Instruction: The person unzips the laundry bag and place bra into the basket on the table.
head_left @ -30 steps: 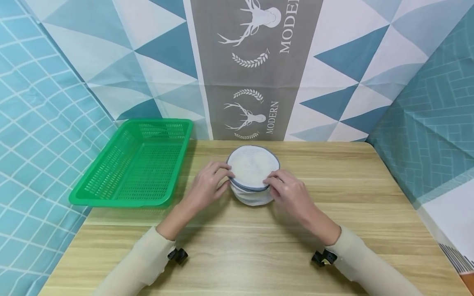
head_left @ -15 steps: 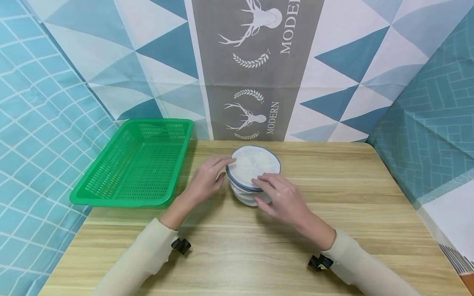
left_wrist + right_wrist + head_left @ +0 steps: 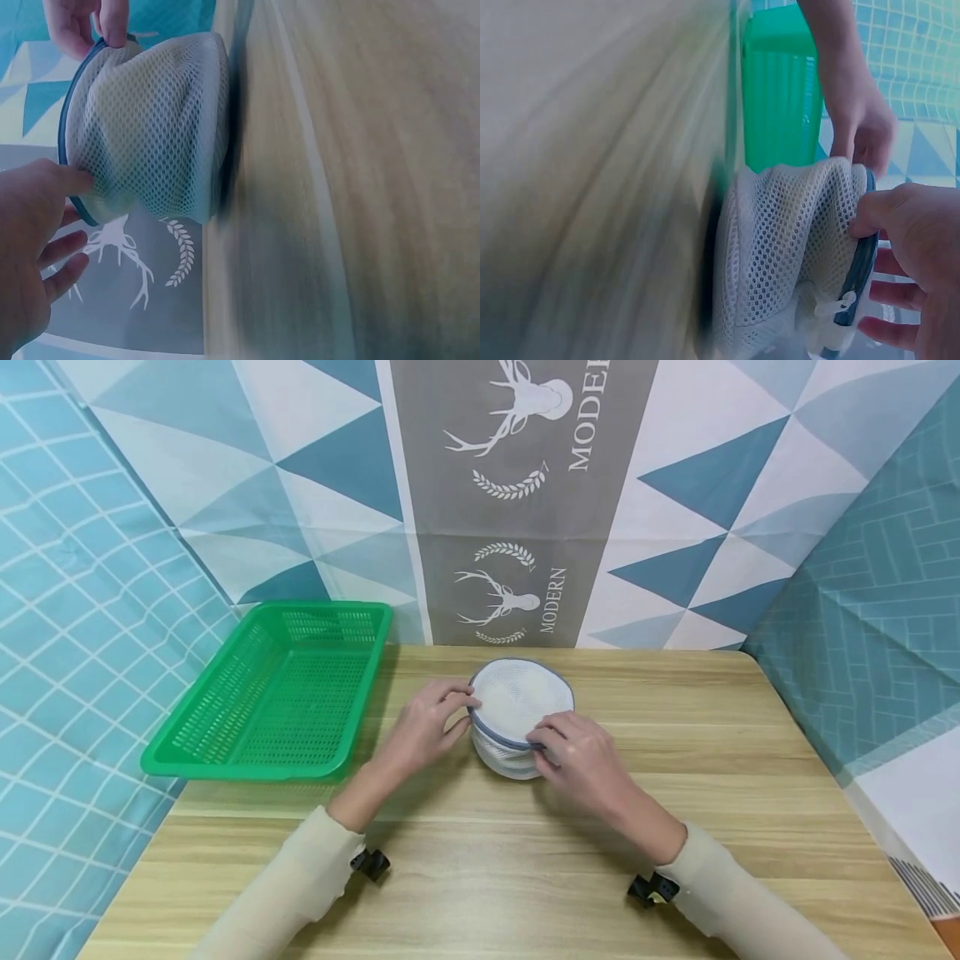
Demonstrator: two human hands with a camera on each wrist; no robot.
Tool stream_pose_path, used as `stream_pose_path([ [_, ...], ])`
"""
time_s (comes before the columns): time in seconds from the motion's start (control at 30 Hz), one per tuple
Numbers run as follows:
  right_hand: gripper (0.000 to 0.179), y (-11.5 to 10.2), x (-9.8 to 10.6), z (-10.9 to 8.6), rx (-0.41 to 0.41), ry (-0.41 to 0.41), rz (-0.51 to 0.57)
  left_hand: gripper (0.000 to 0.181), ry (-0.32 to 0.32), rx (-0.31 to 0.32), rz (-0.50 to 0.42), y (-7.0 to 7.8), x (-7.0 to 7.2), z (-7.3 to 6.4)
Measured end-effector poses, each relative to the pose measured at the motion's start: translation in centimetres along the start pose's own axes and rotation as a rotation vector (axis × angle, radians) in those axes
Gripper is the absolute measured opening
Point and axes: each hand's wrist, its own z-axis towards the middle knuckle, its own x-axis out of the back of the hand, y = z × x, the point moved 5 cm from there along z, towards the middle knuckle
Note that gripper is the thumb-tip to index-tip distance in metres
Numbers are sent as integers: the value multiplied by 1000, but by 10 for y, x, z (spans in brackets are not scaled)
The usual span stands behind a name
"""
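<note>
A round white mesh laundry bag [image 3: 521,693] with blue-grey trim stands upright on the wooden table, its flat top facing up in the head view. My left hand [image 3: 427,727] pinches the trimmed upper rim on the left side; the left wrist view has its thumb [image 3: 73,180] against the mesh and the fingers beyond the rim. On the near right side, my right hand [image 3: 588,764] pinches the same rim between thumb and fingers. A white zipper pull [image 3: 835,304] hangs by the blue trim close to the right hand. The bag's mesh side looks creased and slightly sagging.
To the left, a green plastic basket [image 3: 352,727] sits at the table's edge. The wooden table [image 3: 510,877] reaches back to a patterned cloth wall [image 3: 675,543]. Blue tile-patterned sheets [image 3: 82,635] hang at both sides.
Half a second ago both hands had looser fingers over the bag's top; now they grip the rim again. The bag has shifted slightly to the right.
</note>
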Motion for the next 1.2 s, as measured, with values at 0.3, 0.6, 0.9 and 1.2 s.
stream_pose_path([
  [0.3,23,19,5,-2,-81,-49,11,19,31,-79,-9,11,2,-6],
  [0.6,28,8,10,1,-5,0,86,53,39,-139,-33,3,1,-3],
  [0.9,48,-8,1,2,114,-42,69,48,-54,-109,26,-3,-4,6],
  [1.2,37,-8,-4,-1,76,-70,50,26,-46,-102,20,0,-5,4],
])
